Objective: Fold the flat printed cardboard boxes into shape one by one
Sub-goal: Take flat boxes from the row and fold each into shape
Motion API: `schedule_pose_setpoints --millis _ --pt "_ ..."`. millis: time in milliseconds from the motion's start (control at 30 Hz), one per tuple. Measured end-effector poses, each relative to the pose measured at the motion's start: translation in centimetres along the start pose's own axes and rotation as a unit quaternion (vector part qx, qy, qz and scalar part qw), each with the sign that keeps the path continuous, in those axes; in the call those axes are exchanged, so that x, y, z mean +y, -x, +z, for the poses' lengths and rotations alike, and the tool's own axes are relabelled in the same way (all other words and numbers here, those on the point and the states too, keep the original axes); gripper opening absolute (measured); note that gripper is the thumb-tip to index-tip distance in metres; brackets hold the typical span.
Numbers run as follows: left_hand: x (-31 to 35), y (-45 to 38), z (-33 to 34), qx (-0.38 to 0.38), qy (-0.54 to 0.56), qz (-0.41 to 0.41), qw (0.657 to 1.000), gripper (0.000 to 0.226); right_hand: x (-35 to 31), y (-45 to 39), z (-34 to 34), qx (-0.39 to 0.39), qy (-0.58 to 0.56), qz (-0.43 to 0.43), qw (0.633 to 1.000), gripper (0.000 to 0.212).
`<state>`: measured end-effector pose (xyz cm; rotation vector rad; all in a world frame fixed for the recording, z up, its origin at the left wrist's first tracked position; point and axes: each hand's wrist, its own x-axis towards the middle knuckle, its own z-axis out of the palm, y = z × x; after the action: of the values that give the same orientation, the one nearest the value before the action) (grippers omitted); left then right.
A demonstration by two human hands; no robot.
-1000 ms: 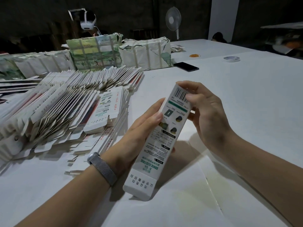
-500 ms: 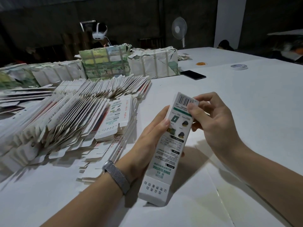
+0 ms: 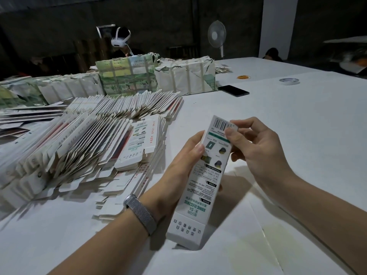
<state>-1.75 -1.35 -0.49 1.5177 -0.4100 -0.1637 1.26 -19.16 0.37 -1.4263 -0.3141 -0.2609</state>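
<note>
A: What lay on the broad white table [image 3: 297,135]?

B: Fanned rows of flat white printed cardboard boxes [image 3: 79,139] at the left, wrapped bundles [image 3: 127,74] behind them, then a black phone [image 3: 233,90] and a roll of tape [image 3: 289,81].

A: And the one being folded?

B: A long white box with green print [image 3: 206,181] — already squared up, tilted above the table between both hands.

A: Fingers?

B: The left hand [image 3: 178,175] gripped its side; the right hand [image 3: 256,149] pinched the barcode end — thumb on the printed face.
</note>
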Motion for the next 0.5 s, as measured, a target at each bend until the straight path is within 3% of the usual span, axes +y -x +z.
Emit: schedule_pose_setpoints --millis 133,300,500 --pt "0.0 -0.4 0.0 0.018 -0.011 0.013 1.000 0.059 0.2 0.1 0.0 -0.025 0.008 0.003 1.000 0.027" --pt "0.0 0.2 0.4 0.029 0.047 0.022 0.998 0.056 1.2 0.5 0.7 -0.080 0.027 0.010 0.996 0.055" --pt "0.3 0.0 0.1 0.008 0.077 -0.014 0.997 0.053 0.7 0.1 0.3 -0.059 0.023 -0.001 0.998 0.047"
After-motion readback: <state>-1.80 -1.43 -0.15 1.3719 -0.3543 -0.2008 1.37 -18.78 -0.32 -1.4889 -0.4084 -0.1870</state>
